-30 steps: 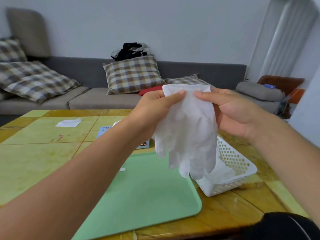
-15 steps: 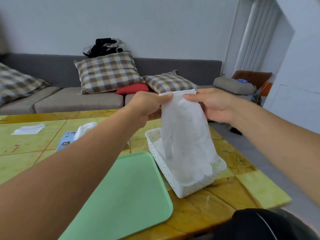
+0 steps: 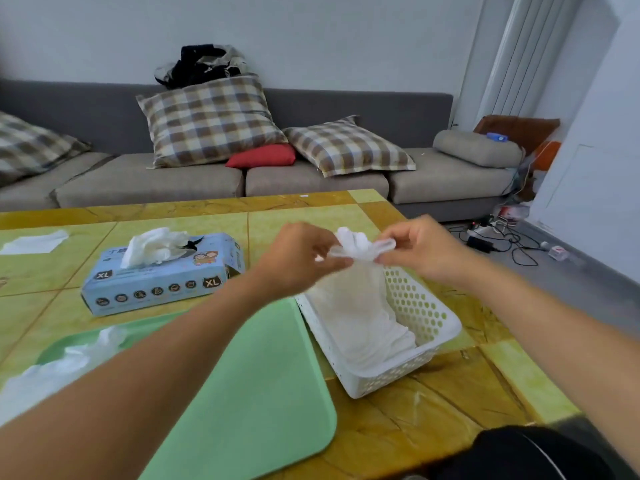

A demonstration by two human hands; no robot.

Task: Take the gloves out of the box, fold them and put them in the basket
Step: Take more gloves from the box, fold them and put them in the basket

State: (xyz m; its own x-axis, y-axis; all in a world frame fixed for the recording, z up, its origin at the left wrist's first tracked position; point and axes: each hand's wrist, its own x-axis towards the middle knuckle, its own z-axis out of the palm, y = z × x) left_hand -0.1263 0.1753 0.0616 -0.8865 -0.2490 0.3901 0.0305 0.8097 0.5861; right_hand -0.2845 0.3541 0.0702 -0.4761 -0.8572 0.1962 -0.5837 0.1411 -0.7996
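Gloves first, by size of what carries them. Table (image 3: 207, 216), yellow-green marble pattern, holds everything. Green tray (image 3: 263, 386) at the near edge, a crumpled glove (image 3: 69, 362) lying on its left part. White perforated basket (image 3: 426, 306) just beside the tray's right side, toward the table's right edge, with a folded white stack (image 3: 367, 327) already inside. Blue box (image 3: 162, 275) further back, left of the basket, white gloves bunched out of its top slot; "XL" printed twice on its front face, other print too small to read.

Held glove (image 3: 356, 244): pinched at its upper end between both hands over the basket's far end, long axis hanging straight down, lower part reaching onto the stack. Left hand (image 3: 298, 258) pinches from the left with curled fingertips, somewhat blurred. Right hand (image 3: 419, 251) pinches the rolled cuff from the right, thumb and forefinger narrow. Both hands about equally near; basket directly beneath. Likely next: lower and let go.
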